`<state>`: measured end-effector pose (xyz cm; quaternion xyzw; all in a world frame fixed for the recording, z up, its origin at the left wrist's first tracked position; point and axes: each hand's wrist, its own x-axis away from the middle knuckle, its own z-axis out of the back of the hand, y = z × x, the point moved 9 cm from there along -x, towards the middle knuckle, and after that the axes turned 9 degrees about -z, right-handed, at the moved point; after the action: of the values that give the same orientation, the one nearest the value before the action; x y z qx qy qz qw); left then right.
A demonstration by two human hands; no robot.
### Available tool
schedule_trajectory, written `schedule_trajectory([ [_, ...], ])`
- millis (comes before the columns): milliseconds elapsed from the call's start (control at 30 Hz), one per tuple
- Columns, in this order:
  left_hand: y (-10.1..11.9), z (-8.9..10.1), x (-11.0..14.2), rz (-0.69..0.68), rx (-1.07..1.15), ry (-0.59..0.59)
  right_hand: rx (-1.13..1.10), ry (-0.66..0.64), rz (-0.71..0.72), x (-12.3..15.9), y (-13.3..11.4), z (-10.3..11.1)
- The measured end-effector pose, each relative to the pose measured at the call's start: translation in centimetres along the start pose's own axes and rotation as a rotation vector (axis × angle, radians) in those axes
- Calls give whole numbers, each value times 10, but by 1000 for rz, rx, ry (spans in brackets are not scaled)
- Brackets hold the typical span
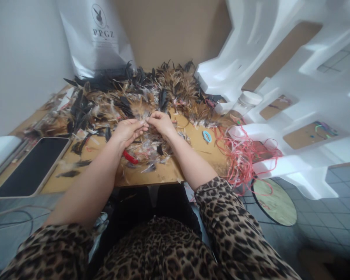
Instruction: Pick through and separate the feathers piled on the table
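Note:
My left hand (129,131) and my right hand (161,123) meet over the middle of the table, both with thumb and fingers pinched together. A small bunch of brown feathers (140,109) fans up from between my fingertips; its quill ends are hidden by the fingers. Beyond both hands lies a wide heap of brown and black feathers (175,83). Below my wrists are loose feather scraps (151,155) and a red-handled tool (130,157), partly covered, whose kind I cannot make out.
A phone (32,167) lies at the left. To the right are a light-blue ring (207,136), tangled pink-red strings (242,155) and a lidded clear jar (247,102). White moulded foam (280,70) stands at the right; a white printed bag (96,39) stands behind the heap.

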<state>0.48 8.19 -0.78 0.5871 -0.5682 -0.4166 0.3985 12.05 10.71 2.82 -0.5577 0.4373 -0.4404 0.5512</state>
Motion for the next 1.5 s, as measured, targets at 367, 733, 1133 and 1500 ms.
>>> schedule_trajectory([
  [367,0,0,1,23,21,0,118,-50,41,1,-8,2],
  [733,2,0,2,-13,-65,5,71,-7,32,1,-7,2],
  [1133,5,-5,3,-46,-73,-48,-22,-103,-55,7,-6,-6],
  [1500,11,-7,5,-99,-215,-49,64,-82,16,6,-9,-4],
])
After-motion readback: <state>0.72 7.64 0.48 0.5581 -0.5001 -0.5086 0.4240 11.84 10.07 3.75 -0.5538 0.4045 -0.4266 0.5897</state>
